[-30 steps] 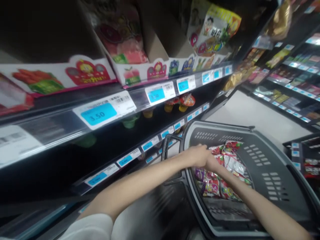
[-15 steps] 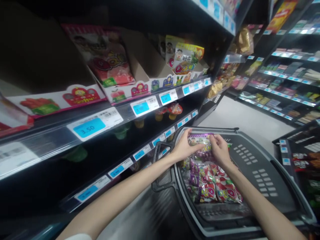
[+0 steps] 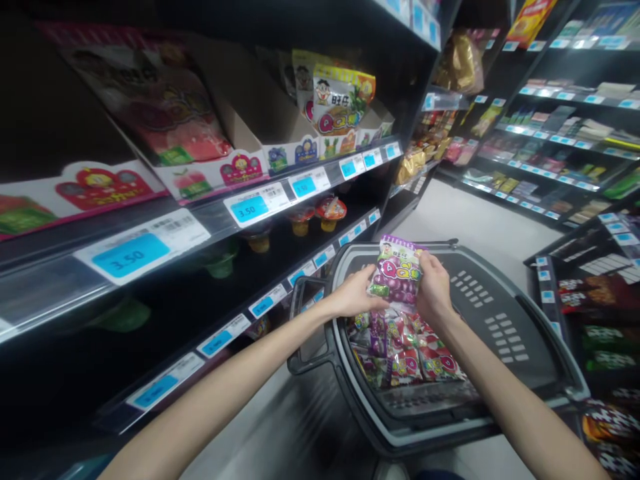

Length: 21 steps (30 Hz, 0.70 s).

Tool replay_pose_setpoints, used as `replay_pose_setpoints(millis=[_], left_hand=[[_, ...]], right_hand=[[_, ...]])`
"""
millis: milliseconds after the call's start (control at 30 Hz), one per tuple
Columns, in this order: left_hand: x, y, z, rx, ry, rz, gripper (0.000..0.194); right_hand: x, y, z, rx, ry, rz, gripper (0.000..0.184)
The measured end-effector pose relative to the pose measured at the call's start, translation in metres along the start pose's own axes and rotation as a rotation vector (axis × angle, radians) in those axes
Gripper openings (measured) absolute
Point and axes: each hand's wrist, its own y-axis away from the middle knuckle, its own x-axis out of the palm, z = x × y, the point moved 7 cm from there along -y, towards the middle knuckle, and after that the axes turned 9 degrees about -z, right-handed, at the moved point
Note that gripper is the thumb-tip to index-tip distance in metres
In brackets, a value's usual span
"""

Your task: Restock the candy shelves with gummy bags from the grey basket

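A purple-and-white bag of grape gummy candy (image 3: 399, 270) is held upright above the basket, its printed front facing me. My right hand (image 3: 434, 283) pinches its right edge. At its lower left, my left hand (image 3: 356, 292) is closed on the side of the bag, the thumb below. Beneath them is a grey shopping basket (image 3: 505, 280) with slotted walls. Inside it lie several red and purple candy bags (image 3: 405, 353), partly hidden by my hands and the held bag.
Left of the basket, a dark shelf (image 3: 210, 233) bears price tags. On it stand a pink candy bag (image 3: 150, 100) and a yellow-topped candy bag (image 3: 340, 100) in cardboard trays. Jelly cups (image 3: 330, 212) sit one level lower. More stocked shelves (image 3: 565, 133) line the far right.
The grape candy bag has come up out of the basket, and its front now shows clearly between both hands. The camera view has shifted slightly to the right.
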Motion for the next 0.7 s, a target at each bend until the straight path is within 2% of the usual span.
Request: replay_pose_setpoints(millis=[200,700], left_hand=[[0.002,0.0015,0.001,-0.022,0.044,0.027,0.063],[0.0,0.001,-0.0007,0.03,-0.028,0.02,0.059]], right_hand=[[-0.0005,0.0025,0.0005,0.046,-0.016,-0.032,0.046],[-0.0004,0.0048,-0.0009,0.1,-0.032,-0.069,0.036]])
